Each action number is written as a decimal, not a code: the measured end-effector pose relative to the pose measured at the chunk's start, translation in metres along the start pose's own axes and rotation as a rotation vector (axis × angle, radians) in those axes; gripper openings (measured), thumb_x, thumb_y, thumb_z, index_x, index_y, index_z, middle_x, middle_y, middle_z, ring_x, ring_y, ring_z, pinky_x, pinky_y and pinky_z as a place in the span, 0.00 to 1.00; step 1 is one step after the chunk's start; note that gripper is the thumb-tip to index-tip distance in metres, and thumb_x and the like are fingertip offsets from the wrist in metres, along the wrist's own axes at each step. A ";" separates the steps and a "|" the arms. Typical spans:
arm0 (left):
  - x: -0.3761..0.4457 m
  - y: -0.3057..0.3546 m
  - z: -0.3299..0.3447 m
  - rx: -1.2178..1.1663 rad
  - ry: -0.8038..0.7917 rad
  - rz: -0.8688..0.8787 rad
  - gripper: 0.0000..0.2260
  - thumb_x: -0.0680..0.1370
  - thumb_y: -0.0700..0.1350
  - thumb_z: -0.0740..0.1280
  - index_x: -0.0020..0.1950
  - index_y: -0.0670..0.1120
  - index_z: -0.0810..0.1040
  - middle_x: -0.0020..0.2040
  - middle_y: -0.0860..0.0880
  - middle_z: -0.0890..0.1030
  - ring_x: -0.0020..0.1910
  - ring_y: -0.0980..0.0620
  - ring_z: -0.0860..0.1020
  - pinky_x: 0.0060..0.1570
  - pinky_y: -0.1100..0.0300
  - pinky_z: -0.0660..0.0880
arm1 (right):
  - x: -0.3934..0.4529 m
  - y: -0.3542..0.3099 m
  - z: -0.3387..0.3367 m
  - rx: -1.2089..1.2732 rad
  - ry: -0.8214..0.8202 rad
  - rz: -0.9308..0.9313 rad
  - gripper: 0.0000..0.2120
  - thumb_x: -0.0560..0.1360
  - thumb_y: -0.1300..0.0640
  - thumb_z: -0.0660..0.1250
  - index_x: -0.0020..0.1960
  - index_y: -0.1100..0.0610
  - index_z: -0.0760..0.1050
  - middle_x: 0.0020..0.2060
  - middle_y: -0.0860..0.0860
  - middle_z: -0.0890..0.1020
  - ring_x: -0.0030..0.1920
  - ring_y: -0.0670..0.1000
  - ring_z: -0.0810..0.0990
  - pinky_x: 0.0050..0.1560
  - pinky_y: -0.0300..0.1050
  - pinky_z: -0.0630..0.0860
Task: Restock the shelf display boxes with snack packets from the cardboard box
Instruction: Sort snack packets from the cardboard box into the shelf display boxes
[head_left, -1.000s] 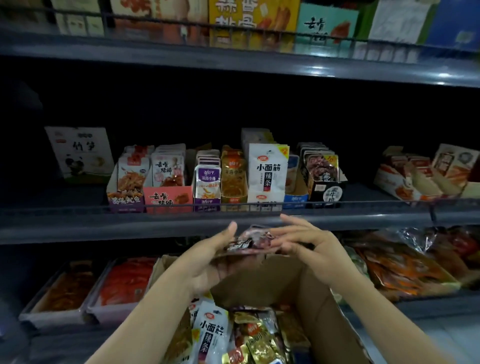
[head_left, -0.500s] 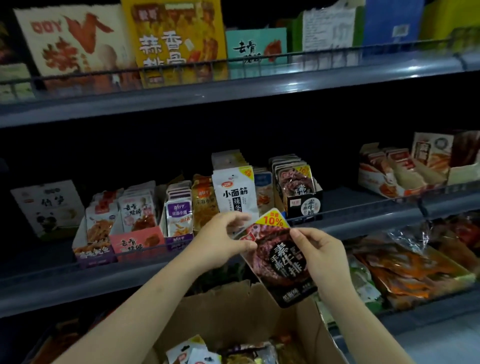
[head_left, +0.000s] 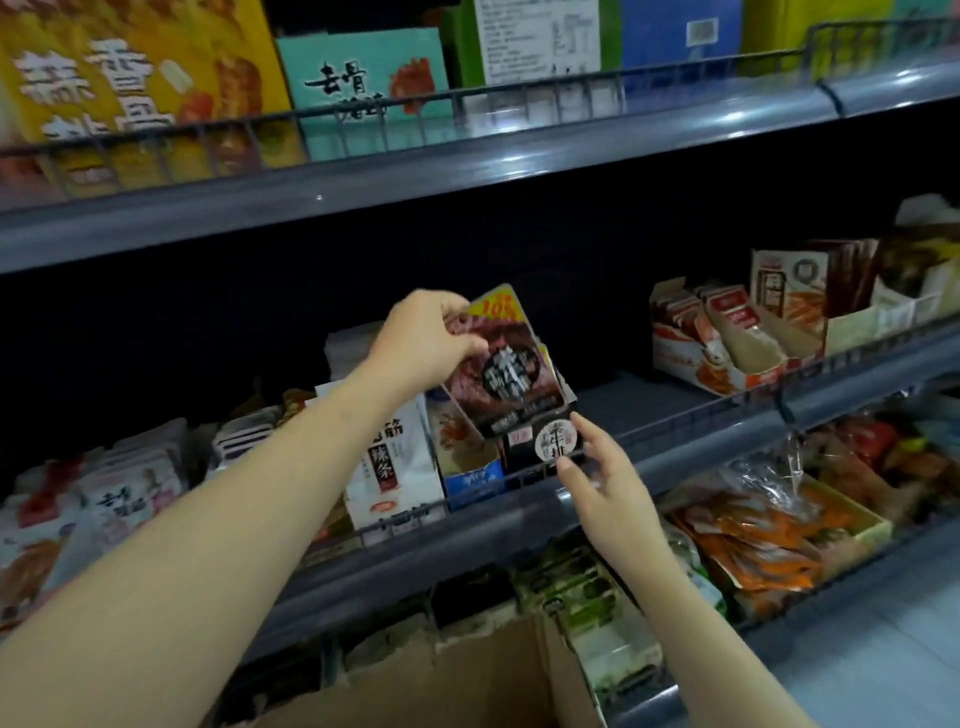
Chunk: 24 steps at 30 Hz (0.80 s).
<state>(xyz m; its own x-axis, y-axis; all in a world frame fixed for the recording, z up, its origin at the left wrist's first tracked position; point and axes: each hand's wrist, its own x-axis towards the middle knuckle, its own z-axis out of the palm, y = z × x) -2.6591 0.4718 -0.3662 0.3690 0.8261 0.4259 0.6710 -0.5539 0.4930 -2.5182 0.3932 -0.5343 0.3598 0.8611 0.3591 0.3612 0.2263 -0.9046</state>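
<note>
My left hand (head_left: 423, 340) pinches the top left corner of a dark snack packet (head_left: 506, 374) with a yellow 10% corner. The packet stands tilted over the black display box (head_left: 543, 444) on the middle shelf, its lower edge at the box's opening. My right hand (head_left: 605, 475) is open, its fingertips touching the front right of that black box beside the round white label. The cardboard box (head_left: 467, 680) sits at the bottom, below my arms; its contents are out of view.
A white packet box (head_left: 392, 467) and a blue box (head_left: 472, 470) stand left of the black one. Red-and-white display boxes (head_left: 727, 338) sit further right on the shelf. A wire rail (head_left: 675, 421) runs along the shelf front. Orange packets (head_left: 769, 535) fill the lower shelf.
The packet has gone up from above the cardboard box to the black display box. My right hand let go of the packet and now touches the box front.
</note>
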 end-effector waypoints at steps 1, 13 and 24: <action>0.010 0.002 0.002 -0.013 0.046 0.018 0.04 0.75 0.44 0.72 0.46 0.45 0.80 0.42 0.49 0.80 0.47 0.49 0.79 0.47 0.56 0.74 | 0.005 0.007 0.000 -0.095 -0.022 -0.030 0.25 0.81 0.53 0.60 0.75 0.45 0.59 0.68 0.36 0.62 0.70 0.40 0.60 0.68 0.37 0.60; 0.089 -0.013 0.070 0.241 -0.186 -0.026 0.21 0.77 0.43 0.71 0.69 0.45 0.74 0.64 0.45 0.78 0.60 0.46 0.76 0.51 0.57 0.72 | 0.031 0.051 0.004 -0.705 -0.144 -0.188 0.33 0.82 0.48 0.54 0.69 0.37 0.30 0.71 0.37 0.32 0.72 0.42 0.30 0.74 0.47 0.49; 0.064 -0.051 0.106 0.308 -0.202 0.131 0.30 0.77 0.50 0.69 0.77 0.57 0.61 0.70 0.49 0.69 0.68 0.48 0.69 0.63 0.55 0.69 | 0.033 0.061 0.009 -0.794 -0.224 -0.136 0.33 0.82 0.49 0.55 0.69 0.37 0.30 0.73 0.40 0.32 0.71 0.43 0.30 0.75 0.49 0.47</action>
<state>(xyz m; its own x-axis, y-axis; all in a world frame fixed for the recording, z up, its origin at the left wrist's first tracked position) -2.6008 0.5639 -0.4446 0.5634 0.7711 0.2967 0.7597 -0.6246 0.1806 -2.4921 0.4398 -0.5792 0.1201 0.9387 0.3231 0.9181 0.0188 -0.3959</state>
